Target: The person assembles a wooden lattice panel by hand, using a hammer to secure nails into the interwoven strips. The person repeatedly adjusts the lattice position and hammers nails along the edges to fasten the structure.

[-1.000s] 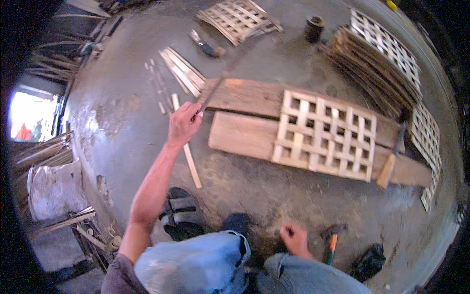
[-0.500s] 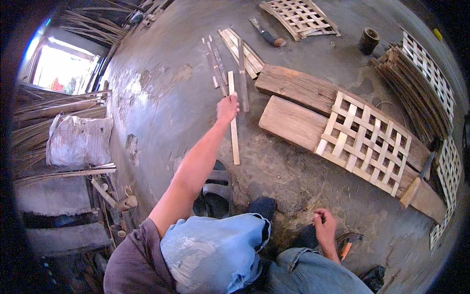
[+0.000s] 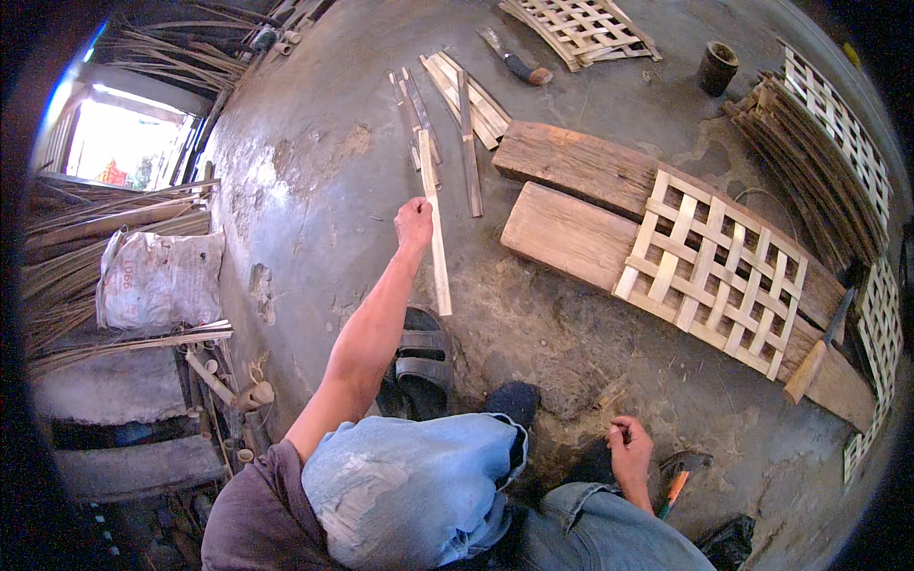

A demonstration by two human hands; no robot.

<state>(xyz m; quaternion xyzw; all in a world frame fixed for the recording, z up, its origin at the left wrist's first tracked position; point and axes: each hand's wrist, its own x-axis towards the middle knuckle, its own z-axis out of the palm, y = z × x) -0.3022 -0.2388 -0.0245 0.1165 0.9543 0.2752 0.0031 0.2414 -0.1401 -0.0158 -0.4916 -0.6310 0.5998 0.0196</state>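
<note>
Left of the planks, left hand apparently handles a pale strip, hold unclear from here; right hand loosely parted, seemingly empty; next move probably needs a firm pinch.

**Wearer's Clothing: Short Sleeve, Faded Denim, Dark Socks**

The upper garment has a short sleeve of muted purplish brown, plain in finish and creased near the shoulder; the left forearm below it is bare. The left trouser leg is pale blue, heavily faded denim, with a whitish worn area and an uneven edge showing loose threads. The right trouser leg is a darker grey-blue, gathered into folds around the knee. A dark sock, close to black, covers one foot. A second dark foot covering shows partly, behind the right hand; its details are indistinct in shadow.
</note>
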